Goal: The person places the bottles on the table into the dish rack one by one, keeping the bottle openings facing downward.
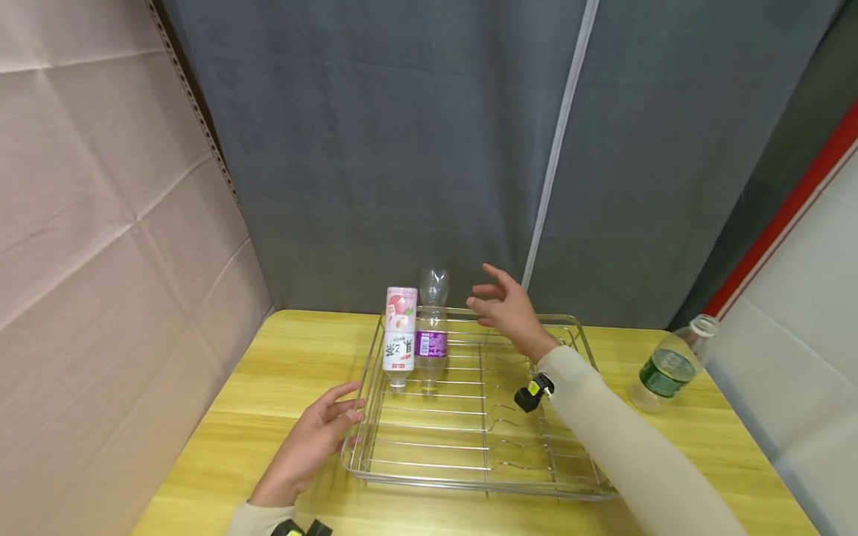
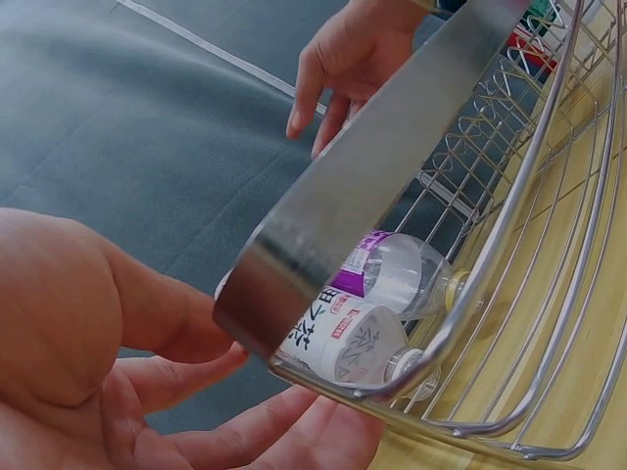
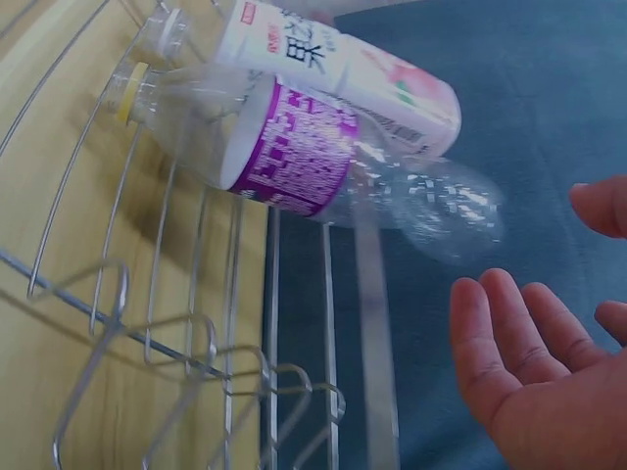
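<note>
Head view: a wire rack [image 1: 462, 485] of thin, shiny rods is being supported by a wood-grained table [image 1: 221, 447]. At the rack's back left, a pink-and-white bottle [image 1: 401, 327] and, on the rack's inner side of it, a clear bottle with a purple label [image 1: 431, 344] are being held neck-down, leaning on the back rim. The rack's left side is being touched by the left hand [image 1: 308, 439], fingers loosely extended. Near the back rim, the right hand [image 1: 511, 313] is being held empty, fingers spread. Right of the rack, a green-labelled bottle [image 1: 672, 366] is being seen upright.

Left wrist view: a smooth, flat metal band [image 2: 362, 186] is being seen along the rack.

Right wrist view: bent wire loops [image 3: 122, 284] are being shown in the rack.
</note>
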Motion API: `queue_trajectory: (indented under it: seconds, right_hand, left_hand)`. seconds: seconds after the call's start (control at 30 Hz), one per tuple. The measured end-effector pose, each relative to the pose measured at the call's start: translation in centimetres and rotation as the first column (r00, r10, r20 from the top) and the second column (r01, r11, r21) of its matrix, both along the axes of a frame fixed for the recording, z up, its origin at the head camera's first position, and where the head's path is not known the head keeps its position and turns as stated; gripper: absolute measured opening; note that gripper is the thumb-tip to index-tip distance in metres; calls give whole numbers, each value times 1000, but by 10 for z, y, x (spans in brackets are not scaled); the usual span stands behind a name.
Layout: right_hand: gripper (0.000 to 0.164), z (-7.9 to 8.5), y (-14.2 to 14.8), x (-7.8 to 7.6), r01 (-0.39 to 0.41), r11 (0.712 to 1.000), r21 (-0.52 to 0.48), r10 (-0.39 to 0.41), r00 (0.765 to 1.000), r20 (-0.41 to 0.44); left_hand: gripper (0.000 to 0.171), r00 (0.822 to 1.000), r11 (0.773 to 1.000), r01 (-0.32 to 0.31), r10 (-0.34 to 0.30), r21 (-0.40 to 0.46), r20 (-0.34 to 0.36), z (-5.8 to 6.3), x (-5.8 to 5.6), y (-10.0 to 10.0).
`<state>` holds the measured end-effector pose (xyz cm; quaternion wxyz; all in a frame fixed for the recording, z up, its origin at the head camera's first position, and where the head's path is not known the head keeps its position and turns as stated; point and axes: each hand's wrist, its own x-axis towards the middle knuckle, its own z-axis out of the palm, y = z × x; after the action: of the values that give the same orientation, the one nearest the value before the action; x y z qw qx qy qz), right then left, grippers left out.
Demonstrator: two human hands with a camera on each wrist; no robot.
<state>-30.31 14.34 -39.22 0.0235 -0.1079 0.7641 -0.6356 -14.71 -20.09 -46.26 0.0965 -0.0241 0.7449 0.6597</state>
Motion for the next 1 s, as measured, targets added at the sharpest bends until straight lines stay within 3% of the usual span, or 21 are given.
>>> queue_trajectory:
  seconds: [0.47, 0.73, 1.0]
  right_hand:
    - [80, 20, 45, 38, 44, 999, 5, -43, 992, -115]
    - [73, 30, 69, 67, 94, 995, -33, -98, 974, -204]
    - [66, 31, 96, 98, 104, 979, -177, -155, 940, -303]
  left_hand:
    - [52, 1000, 1000, 4, -4, 8, 0, -1, 1, 0]
    - [52, 1000, 1000, -2, 1, 1, 2, 0, 2, -1]
    - [51, 1000, 1000, -5, 5, 1, -3, 0, 3, 0]
